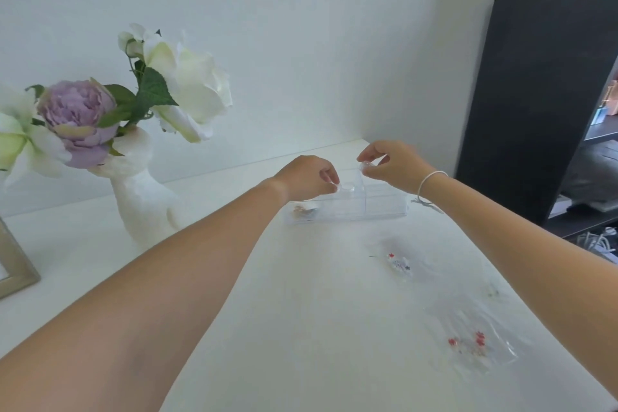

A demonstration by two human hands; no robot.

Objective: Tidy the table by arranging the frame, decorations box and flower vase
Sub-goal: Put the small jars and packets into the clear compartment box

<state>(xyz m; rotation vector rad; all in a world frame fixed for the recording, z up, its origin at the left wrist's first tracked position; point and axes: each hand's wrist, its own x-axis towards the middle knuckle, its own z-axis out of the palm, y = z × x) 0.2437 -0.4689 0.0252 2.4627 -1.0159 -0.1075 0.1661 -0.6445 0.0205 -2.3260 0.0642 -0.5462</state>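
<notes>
Filling the decorations box [347,207]: the left hand [306,177] and right hand [393,162] each pinch a small clear piece (contents unclear) above it; next, drop them in.

The clear box [347,202] sits near the back of the white table [301,311]. Both hands are over it: the left hand [306,177] pinches something small and clear at its top, and the right hand [389,162] pinches another small clear piece just above it. In front of the box the table is bare and wide between the two arms. To the front right of the box lie thin clear bags [468,341] with tiny red bits. Left of the box stands the white vase [140,197], its big flowers [187,84] leaning toward the box. Far left of the box a frame [13,264] corner stands. Right of the box a dark shelf [535,94] blocks the way.
</notes>
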